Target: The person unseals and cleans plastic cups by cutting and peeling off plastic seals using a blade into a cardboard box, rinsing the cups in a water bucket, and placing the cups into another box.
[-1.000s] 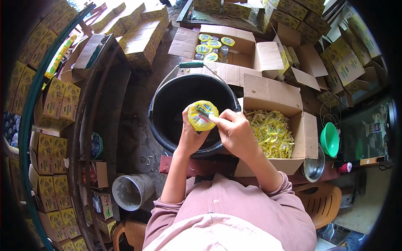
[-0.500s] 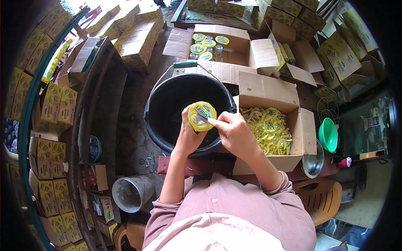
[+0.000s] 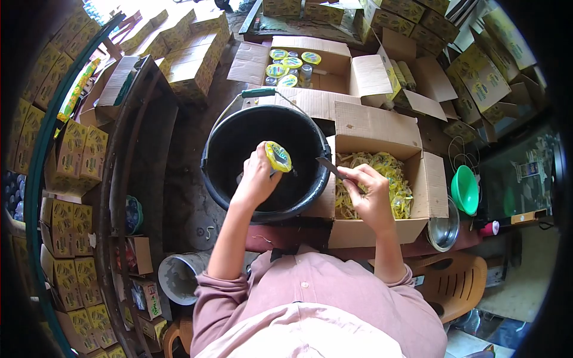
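Our left hand grips a cup. Rightward, our right hand pinches probably a blade, best kept off the left.

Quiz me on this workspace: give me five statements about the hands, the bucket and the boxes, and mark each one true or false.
1. The left hand holds a yellow-lidded cup. True.
2. The right hand is empty. False: it grips a dark flat blade.
3. The box to the right of the black bucket contains yellow strips. True.
4. The green bowl sits inside the bucket. False: it is outside, to the right of the box of strips.
5. The far carton is closed. False: its flaps are spread open and yellow lids show inside.
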The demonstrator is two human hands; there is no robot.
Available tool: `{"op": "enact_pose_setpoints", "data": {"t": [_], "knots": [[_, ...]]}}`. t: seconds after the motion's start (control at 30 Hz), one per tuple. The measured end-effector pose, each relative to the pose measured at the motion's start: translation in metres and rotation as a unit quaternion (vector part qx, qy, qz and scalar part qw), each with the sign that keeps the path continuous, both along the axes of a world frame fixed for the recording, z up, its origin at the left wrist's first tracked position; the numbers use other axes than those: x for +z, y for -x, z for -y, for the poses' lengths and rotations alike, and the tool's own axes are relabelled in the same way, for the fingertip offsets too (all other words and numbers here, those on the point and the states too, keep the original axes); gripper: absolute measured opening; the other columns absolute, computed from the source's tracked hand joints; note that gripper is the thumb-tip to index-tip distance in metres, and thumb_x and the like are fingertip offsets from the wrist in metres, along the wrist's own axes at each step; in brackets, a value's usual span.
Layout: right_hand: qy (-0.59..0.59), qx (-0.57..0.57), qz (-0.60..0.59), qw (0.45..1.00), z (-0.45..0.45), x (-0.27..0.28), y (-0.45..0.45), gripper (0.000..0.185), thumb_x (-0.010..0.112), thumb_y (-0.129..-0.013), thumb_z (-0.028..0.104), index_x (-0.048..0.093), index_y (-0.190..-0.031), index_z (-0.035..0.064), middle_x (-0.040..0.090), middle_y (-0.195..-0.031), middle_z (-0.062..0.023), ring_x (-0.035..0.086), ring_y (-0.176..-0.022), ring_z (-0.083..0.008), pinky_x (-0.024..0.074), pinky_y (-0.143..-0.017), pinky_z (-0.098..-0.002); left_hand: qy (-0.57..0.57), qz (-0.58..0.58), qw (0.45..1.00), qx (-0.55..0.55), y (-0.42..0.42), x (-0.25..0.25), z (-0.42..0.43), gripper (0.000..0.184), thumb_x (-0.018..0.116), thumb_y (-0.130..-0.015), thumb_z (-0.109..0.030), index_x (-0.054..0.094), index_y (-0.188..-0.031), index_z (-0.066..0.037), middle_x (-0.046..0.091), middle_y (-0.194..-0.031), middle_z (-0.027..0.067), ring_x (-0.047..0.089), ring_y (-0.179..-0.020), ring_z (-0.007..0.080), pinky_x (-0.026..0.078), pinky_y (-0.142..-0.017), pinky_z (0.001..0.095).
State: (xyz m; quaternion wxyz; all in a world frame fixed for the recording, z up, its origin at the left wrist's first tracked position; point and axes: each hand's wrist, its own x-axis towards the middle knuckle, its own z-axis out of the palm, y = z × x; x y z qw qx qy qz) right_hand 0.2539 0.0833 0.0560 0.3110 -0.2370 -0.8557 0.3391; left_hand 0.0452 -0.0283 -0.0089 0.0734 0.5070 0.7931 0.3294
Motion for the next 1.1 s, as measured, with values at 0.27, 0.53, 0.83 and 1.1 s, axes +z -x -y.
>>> {"op": "enact_pose_setpoints", "data": {"t": [0.27, 0.53, 0.83, 1.1], "knots": [[0.055, -0.029, 0.003, 0.998, 0.013, -0.013, -0.020, 0.026, 0.061, -0.071, -0.007, 0.066, -0.094, 0.0030, 0.060, -0.075, -0.0093, 0.058, -0.067, -0.0164, 0.0458, -0.062, -0.0269, 0.310, -0.168, 0.936, -0.014, 0.030, -0.036, -0.026, 0.050, 0.063, -0.069, -0.011, 0.040, -0.112, 0.000, 0.057, -0.097, 0.0150, 0.055, -0.097, 0.0291, 0.041, -0.080, 0.0419], [0.064, -0.029, -0.005, 0.998, 0.017, -0.020, -0.024, 0.026, 0.061, -0.072, -0.006, 0.066, -0.095, 0.0043, 0.058, -0.074, -0.0091, 0.057, -0.065, -0.0168, 0.0453, -0.061, -0.0275, 0.416, -0.216, 0.884, -0.005, 0.033, -0.024, -0.038, 0.050, 0.064, -0.069, -0.012, 0.043, -0.113, -0.003, 0.059, -0.101, 0.0141, 0.056, -0.100, 0.0274, 0.039, -0.083, 0.0390], [0.038, -0.061, -0.028, 0.997, 0.018, -0.021, -0.023, 0.032, 0.062, -0.071, -0.005, 0.063, -0.102, 0.0052, 0.059, -0.073, -0.0091, 0.057, -0.065, -0.0172, 0.0455, -0.063, -0.0280, 0.385, -0.309, 0.869, 0.012, 0.030, 0.041, -0.048, 0.062, 0.079, -0.056, -0.030, 0.047, -0.103, -0.006, 0.062, -0.091, 0.0101, 0.058, -0.090, 0.0238, 0.038, -0.077, 0.0362], [0.023, -0.079, -0.034, 0.996, 0.013, -0.021, -0.027, 0.030, 0.062, -0.071, -0.005, 0.063, -0.100, 0.0055, 0.058, -0.072, -0.0086, 0.056, -0.063, -0.0168, 0.0450, -0.062, -0.0286, 0.527, -0.171, 0.823, -0.121, 0.012, 0.013, -0.026, 0.056, 0.071, -0.063, -0.027, 0.048, -0.110, -0.007, 0.061, -0.099, 0.0081, 0.058, -0.095, 0.0242, 0.040, -0.079, 0.0373]]}}
